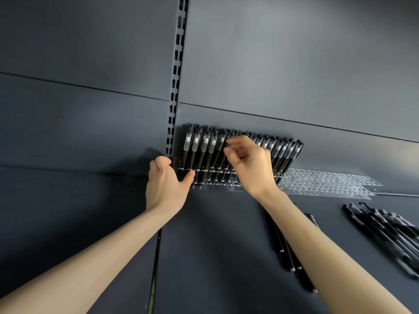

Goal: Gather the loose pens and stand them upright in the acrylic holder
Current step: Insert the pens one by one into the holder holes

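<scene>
Grip: left hand [166, 184] clasps the left end of the acrylic holder [213, 183], thumb in front. right hand [251, 166] has its fingers curled at the upright pens [204, 146] mid-row; can't tell if it pinches one. The holder is at frame centre. loose pens [385, 234] lie at lower right.

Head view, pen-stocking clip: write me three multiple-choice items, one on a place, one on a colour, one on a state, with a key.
1. Where does the loose pile of pens lie?
A) left of the acrylic holder
B) on the shelf, right of it
C) atop it

2. What colour are the pens standing in the holder?
A) black
B) red
C) yellow

3. What is the left hand doing?
A) hanging idle
B) holding the holder's left end
C) carrying pens

Key: 1 B, the pile lies by the frame's right edge; 2 A, their barrels are black; 3 B, thumb and fingers wrap that end.
</scene>
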